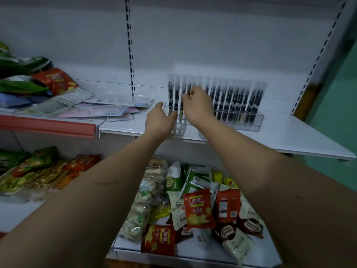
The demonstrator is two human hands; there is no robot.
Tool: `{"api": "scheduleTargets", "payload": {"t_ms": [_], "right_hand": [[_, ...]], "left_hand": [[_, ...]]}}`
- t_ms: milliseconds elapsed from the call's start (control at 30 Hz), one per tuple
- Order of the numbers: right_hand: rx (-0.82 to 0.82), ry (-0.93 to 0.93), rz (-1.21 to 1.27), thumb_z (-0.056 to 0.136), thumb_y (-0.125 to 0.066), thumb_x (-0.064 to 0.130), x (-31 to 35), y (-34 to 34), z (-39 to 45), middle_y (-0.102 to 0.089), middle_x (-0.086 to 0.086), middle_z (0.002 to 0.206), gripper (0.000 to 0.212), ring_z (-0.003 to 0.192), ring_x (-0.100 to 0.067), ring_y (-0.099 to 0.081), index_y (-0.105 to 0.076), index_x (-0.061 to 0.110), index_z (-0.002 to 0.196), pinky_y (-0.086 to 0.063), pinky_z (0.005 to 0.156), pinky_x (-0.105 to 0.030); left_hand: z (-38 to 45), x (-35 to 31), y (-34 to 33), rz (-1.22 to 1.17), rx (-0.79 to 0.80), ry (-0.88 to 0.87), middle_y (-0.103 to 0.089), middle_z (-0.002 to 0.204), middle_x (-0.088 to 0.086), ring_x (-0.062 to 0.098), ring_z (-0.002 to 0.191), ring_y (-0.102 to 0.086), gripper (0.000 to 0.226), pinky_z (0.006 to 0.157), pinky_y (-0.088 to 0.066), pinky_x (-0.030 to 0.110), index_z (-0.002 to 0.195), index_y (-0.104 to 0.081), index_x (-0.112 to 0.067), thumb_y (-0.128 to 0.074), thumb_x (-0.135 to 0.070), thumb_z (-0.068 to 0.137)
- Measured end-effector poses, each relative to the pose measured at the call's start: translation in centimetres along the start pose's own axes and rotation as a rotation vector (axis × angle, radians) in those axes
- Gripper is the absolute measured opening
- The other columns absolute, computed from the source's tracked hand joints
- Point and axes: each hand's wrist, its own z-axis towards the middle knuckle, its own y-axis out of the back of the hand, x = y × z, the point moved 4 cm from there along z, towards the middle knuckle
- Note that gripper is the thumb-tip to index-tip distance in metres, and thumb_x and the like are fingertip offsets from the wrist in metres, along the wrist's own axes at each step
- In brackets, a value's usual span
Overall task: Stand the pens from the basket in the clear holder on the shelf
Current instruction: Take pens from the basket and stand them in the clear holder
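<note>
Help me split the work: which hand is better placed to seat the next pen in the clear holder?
Right. The right hand pinches a pen upright over the left end of the clear holder; the left hand only rests against that end.

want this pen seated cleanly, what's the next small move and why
Probably push the pen pinched by the right hand straight down until it seats in the clear holder, then release: it stands near the left end, where the left hand touches the holder.

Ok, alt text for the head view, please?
The right hand pinches a pen in the clear holder on a white shelf, while the left hand touches the holder's left end. Snack packets lie on the shelf below.
</note>
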Motion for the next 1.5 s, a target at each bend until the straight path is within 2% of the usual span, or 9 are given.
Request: {"api": "scheduleTargets", "payload": {"t_ms": [200,567,700,833,1067,1233,1300,1433,1500], "right_hand": [[0.034,0.117,-0.035,0.104,-0.037,0.034,-1.0,1.6,-8.1,-0.055,-0.005,0.135,0.041,0.122,-0.022,-0.052,-0.049,0.012,0.137,-0.044,0.099,-0.037],[0.305,-0.068,-0.251,0.101,-0.035,0.042,-11.5,-2.5,-23.1,-0.051,-0.007,0.141,0.046,0.129,-0.027,-0.046,-0.05,0.017,0.138,-0.039,0.106,-0.041],[0.457,-0.175,-0.276,0.101,-0.036,0.043,-16.1,-5.5,-27.8,-0.052,-0.008,0.139,0.046,0.125,-0.03,-0.048,-0.051,0.018,0.137,-0.043,0.1,-0.042],[0.646,-0.3,-0.258,0.101,-0.036,0.047,-20.9,-9.0,-31.9,-0.05,-0.008,0.14,0.047,0.125,-0.031,-0.048,-0.05,0.019,0.137,-0.045,0.097,-0.043],[0.963,-0.522,-0.287,0.098,-0.048,0.036,-28.7,-15.5,-38.7,-0.062,-0.011,0.119,0.035,0.105,-0.03,-0.059,-0.058,0.011,0.12,-0.048,0.085,-0.036],[1.325,-0.602,-0.431,0.1,-0.049,0.026,-33.9,-20.2,-42.9,-0.059,-0.016,0.12,0.034,0.105,-0.033,-0.058,-0.053,0.006,0.127,-0.051,0.089,-0.044],[1.389,-0.631,-0.472,0.1,-0.047,0.021,-35.5,-21.5,-44.3,-0.057,-0.014,0.11,0.022,0.096,-0.029,-0.058,-0.055,0.007,0.115,-0.051,0.091,-0.044],[1.379,-0.673,-0.457,0.099,-0.049,0.012,-37.9,-23.3,-46.4,-0.057,-0.015,0.126,0.028,0.111,-0.032,-0.057,-0.053,0.006,0.126,-0.048,0.096,-0.042],[1.358,-0.63,-0.457,0.1,-0.047,0.011,-38.8,-23.8,-47.4,-0.053,-0.014,0.132,0.034,0.115,-0.03,-0.055,-0.047,0.009,0.134,-0.046,0.095,-0.042]], "left_hand": [[-7.0,0.0,1.8,-0.276,-0.073,-0.027,-0.051,0.141,0.003,0.016,0.124,-0.049,0.046,0.093,-0.034,0.023,0.142,-0.044,-0.016,-0.042,-0.036,0.101],[-21.4,9.5,-0.3,-0.292,0.117,0.282,-0.056,0.131,0.002,0.012,0.113,-0.048,0.045,0.09,-0.033,0.024,0.135,-0.053,-0.018,-0.032,-0.041,0.104],[-25.1,14.1,-3.0,-0.283,0.19,0.432,-0.058,0.13,0.006,0.025,0.118,-0.054,0.052,0.103,-0.042,0.04,0.131,-0.056,-0.011,-0.032,-0.046,0.102],[-28.0,18.3,-6.4,-0.246,0.273,0.556,-0.059,0.113,0.0,0.02,0.105,-0.054,0.044,0.091,-0.041,0.033,0.124,-0.059,-0.017,-0.033,-0.045,0.102],[-31.4,24.9,-13.0,-0.182,0.448,0.729,-0.055,0.127,0.005,0.022,0.117,-0.049,0.044,0.092,-0.033,0.027,0.132,-0.054,-0.011,-0.035,-0.038,0.104],[-34.0,30.2,-17.3,-0.097,0.524,0.865,-0.053,0.133,0.009,0.029,0.123,-0.049,0.042,0.095,-0.034,0.029,0.129,-0.056,-0.016,-0.037,-0.042,0.102],[-35.4,32.4,-18.9,-0.074,0.558,0.949,-0.053,0.134,0.01,0.03,0.122,-0.049,0.042,0.099,-0.036,0.032,0.131,-0.055,-0.015,-0.037,-0.041,0.102],[-37.3,35.6,-21.6,-0.065,0.629,0.999,-0.059,0.091,0.007,0.03,0.098,-0.058,0.034,0.102,-0.042,0.046,0.098,-0.061,-0.017,-0.035,-0.037,0.104],[-38.0,37.3,-22.6,-0.045,0.659,0.993,-0.052,0.08,0.002,0.027,0.089,-0.057,0.036,0.093,-0.045,0.042,0.105,-0.06,-0.01,-0.034,-0.035,0.105]]}}
